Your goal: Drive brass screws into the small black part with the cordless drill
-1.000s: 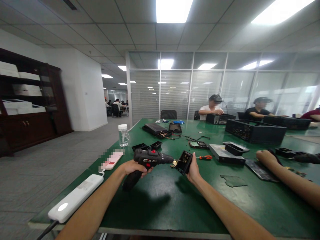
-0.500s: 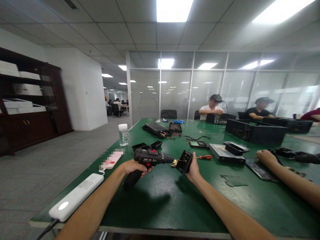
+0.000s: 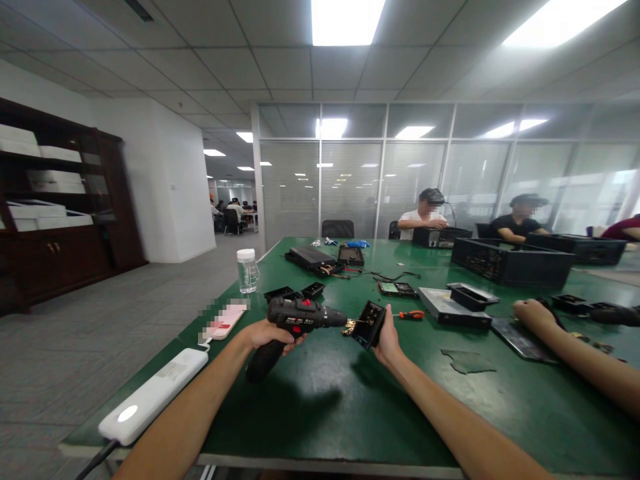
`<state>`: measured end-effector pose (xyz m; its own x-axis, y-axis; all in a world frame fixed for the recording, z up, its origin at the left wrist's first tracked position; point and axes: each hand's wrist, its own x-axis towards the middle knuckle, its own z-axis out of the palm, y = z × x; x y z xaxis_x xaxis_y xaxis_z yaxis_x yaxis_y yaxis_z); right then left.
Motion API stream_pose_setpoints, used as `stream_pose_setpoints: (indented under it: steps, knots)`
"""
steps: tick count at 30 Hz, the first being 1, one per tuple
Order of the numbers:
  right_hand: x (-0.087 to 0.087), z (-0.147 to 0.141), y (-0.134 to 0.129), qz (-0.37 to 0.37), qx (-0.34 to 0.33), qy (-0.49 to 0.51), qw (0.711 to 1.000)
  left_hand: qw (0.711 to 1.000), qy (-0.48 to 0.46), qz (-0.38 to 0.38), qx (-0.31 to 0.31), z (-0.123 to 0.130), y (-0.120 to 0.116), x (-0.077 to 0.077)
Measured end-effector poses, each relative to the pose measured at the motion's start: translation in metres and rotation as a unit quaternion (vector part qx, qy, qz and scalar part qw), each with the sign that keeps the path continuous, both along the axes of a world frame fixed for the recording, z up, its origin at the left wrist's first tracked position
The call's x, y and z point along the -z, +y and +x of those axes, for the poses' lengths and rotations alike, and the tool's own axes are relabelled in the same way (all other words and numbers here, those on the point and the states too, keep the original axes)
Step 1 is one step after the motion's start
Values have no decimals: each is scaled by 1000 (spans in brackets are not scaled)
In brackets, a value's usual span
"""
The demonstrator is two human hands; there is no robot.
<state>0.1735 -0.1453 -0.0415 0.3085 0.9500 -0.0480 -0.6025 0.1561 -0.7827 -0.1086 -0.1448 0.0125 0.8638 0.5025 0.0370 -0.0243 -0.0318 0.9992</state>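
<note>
My left hand [image 3: 273, 335] is wrapped round the handle of a black cordless drill [image 3: 303, 313] with red buttons. The drill points right, its thin bit reaching into the open side of a small black plastic box [image 3: 369, 325]. That box is tilted up off the table, gripped from its right side by my right hand [image 3: 387, 339]. Small brass-coloured parts [image 3: 349, 327] show beside the bit at the box's left edge. Whether the bit sits in a screw is too small to tell. Just right of the box, an orange-handled screwdriver [image 3: 411, 315] lies on the table.
On the green table [image 3: 310, 413] are a power strip [image 3: 155, 393], a phone [image 3: 227, 320], a bottle [image 3: 247, 272] and several black housings [image 3: 313, 289]. A metal drive [image 3: 454, 308] lies right, near a co-worker's hand [image 3: 535, 313]. Computer cases [image 3: 513, 263] stand farther back.
</note>
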Motion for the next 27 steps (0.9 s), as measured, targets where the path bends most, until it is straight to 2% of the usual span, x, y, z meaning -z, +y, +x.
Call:
stream_pose_setpoints:
  steps: [11,27]
  knots:
    - [2,2,2,17,-10,1,1000,1000,4,-8,-9,-1,2,3]
    - [2,2,1,-3,-19,-5,1000,1000,3,-17,-1,-1,1,2]
